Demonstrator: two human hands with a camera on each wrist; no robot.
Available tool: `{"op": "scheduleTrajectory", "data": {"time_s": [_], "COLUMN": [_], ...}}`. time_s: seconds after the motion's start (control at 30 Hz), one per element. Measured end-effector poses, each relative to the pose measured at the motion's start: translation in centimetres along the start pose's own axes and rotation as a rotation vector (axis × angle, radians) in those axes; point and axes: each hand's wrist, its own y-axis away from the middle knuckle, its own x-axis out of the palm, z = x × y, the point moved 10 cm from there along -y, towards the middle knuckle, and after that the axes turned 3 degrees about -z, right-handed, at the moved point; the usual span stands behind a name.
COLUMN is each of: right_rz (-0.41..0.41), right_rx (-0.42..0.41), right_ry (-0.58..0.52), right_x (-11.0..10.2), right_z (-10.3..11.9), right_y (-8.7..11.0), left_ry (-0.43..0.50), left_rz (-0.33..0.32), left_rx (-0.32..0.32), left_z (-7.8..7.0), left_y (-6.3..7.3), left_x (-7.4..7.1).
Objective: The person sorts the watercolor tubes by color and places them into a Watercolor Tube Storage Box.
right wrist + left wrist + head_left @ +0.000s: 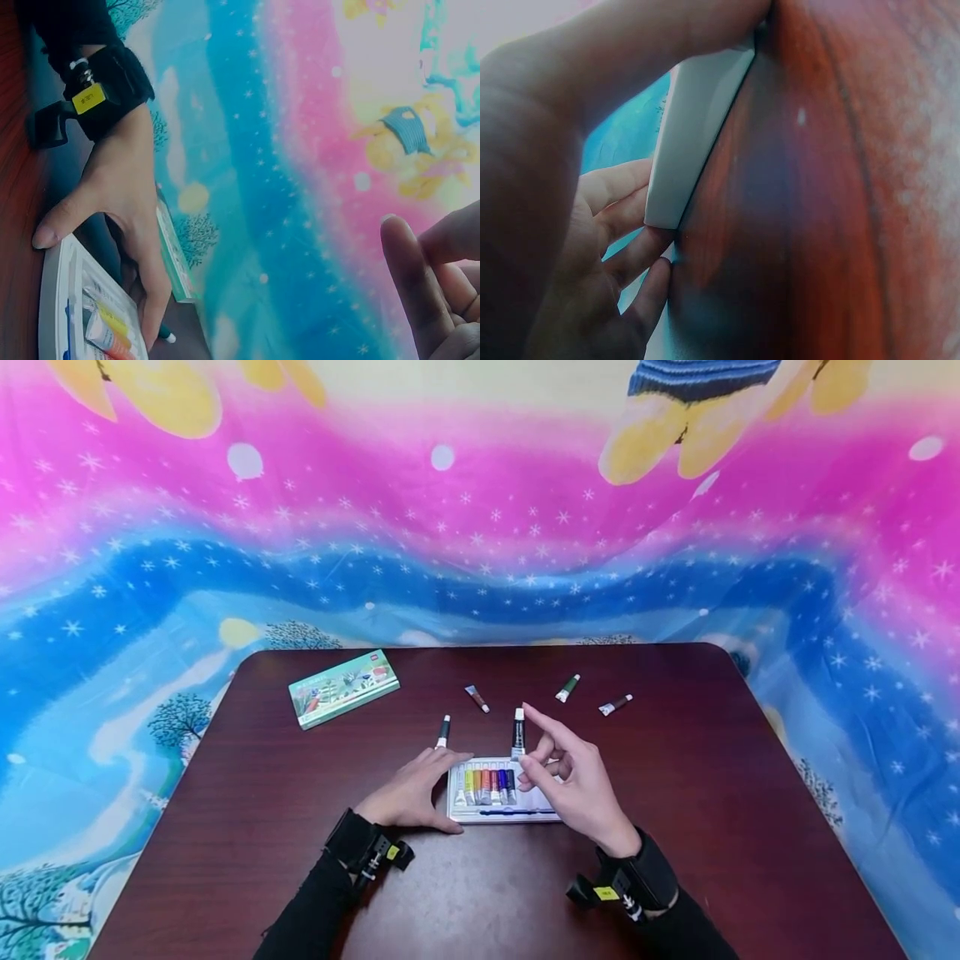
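A white tray [454,806] of paint tubes lies on the table. My left hand [412,787] grips its left end, thumb at the near corner and fingers round the far side; the left wrist view shows the fingers [634,251] along the tray wall [690,135]. Over the tray's right part, my right hand [573,777] pinches a black paint tube [518,735] with a white cap, held cap up between index finger and thumb. Several coloured tubes [485,787] and a blue brush [510,812] lie in the tray. The right wrist view does not show the held tube.
Behind the left hand lies a dark tube [445,729]. Farther back are a brown tube [477,698], a green tube [568,687] and another brownish tube [617,704]. A green illustrated box [345,687] lies at the back left. Patterned cloth [480,527] hangs round the table.
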Motion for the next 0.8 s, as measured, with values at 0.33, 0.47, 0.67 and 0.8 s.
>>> {"op": "scheduleTrajectory", "data": {"time_s": [0.33, 0.47, 0.67, 0.8], "right_rz": [0.022, 0.025, 0.04, 0.023], "right_rx": [0.029, 0.113, 0.421, 0.605], "right_ry": [-0.033, -0.002, 0.137, 0.204], "right_x": [0.1, -0.7, -4.1, -6.7], "right_z": [0.2, -2.6, -12.4, -17.2], "right_y": [-0.1, -0.7, -0.2, 1.2], "left_ry": [-0.019, -0.026, -0.038, -0.033], "left_rz": [-0.003, -0.002, 0.008, 0.012], "left_rx": [0.009, 0.021, 0.019, 0.016], "left_z": [-0.3, -0.3, -0.1, -0.1], "left_y": [-0.1, -0.1, 0.0, 0.1], "left_x": [-0.2, -0.1, 0.1, 0.1]}}
